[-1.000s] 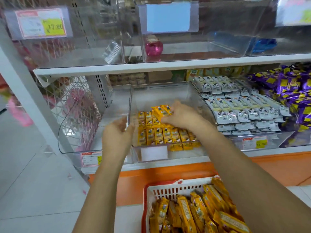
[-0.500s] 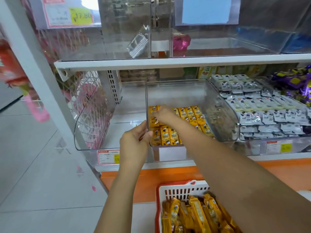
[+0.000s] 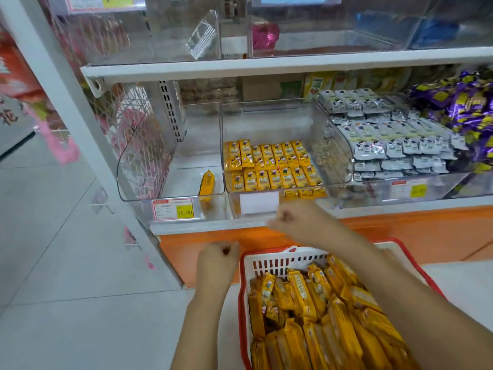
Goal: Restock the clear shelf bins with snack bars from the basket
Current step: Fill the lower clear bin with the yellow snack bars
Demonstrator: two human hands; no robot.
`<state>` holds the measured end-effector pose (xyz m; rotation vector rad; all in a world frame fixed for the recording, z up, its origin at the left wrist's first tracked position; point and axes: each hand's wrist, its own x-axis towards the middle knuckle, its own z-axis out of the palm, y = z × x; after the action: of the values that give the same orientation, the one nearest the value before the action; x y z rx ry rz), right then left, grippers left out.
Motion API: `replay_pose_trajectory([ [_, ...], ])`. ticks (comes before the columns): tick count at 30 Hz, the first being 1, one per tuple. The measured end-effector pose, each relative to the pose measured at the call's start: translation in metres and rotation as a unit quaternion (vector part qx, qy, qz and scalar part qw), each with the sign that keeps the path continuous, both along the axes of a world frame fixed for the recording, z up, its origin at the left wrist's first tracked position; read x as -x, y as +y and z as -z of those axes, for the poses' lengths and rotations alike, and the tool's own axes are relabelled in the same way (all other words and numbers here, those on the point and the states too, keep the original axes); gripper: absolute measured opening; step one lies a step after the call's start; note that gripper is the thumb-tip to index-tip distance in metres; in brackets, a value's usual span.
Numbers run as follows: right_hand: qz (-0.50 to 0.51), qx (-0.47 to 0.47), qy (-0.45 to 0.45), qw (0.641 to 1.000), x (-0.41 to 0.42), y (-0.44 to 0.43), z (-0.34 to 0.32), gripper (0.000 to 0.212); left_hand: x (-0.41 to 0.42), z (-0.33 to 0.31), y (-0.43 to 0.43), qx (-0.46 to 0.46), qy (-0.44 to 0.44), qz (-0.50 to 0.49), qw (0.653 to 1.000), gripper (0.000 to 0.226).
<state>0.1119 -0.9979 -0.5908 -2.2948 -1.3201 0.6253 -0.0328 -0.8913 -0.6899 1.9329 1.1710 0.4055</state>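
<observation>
Shelf unit (image 3: 240, 226) takes most of the view, w/ clear bins side by side along its front edge. Below it on the floor (image 3: 80, 289) sits the red-rimmed basket (image 3: 241, 303), heaped w/ yellow snack bars (image 3: 320, 324) to approx. the rim.

Middle bin (image 3: 266, 121): the stocked bars (image 3: 272, 166) lie flat in two rows over the front part of its floor. The back part is bare, w/ lots of height left. Left bin (image 3: 144, 161) holds one lone bar (image 3: 206, 182), on edge at its front right corner by the wall next to the middle bin. To the right are grey packets (image 3: 386, 140), full and not my job.

Right hand (image 3: 298, 222) is just in front of the middle bin's front wall, above the basket's far rim. It's blurred. The fingers look curled in, but I can't tell if they pinch anything. Left hand (image 3: 216, 260) is lower, just left of the basket's far left corner, fingers loosely curled w/ nothing in them.

My read: btw loads, w/ the bin part filled and the basket far from empty. Next move is prob. a reach down into the basket for a handful, then up over the bin's front wall.

Room: open air btw shelf edge and basket rim. The upper shelf (image 3: 266, 64) caps headroom, so bars go in low. Mind the bin's side walls.
</observation>
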Motion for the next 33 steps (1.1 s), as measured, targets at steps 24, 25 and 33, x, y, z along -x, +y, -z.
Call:
replay_pose_trajectory([
  [24,0.247,0.039,0.301,0.92,0.011,-0.048,0.165,0.031,0.001,0.049,-0.059,0.089,0.026,0.036,0.995,0.021],
  [25,0.249,-0.019,0.376,0.892,0.013,-0.056,0.152,0.037,-0.003,0.042,-0.058,0.164,-0.025,0.053,0.985,0.022],
  [33,0.192,-0.204,0.523,0.805,0.019,-0.108,0.088,0.051,-0.03,-0.006,-0.082,0.448,-0.238,0.147,0.849,0.028],
])
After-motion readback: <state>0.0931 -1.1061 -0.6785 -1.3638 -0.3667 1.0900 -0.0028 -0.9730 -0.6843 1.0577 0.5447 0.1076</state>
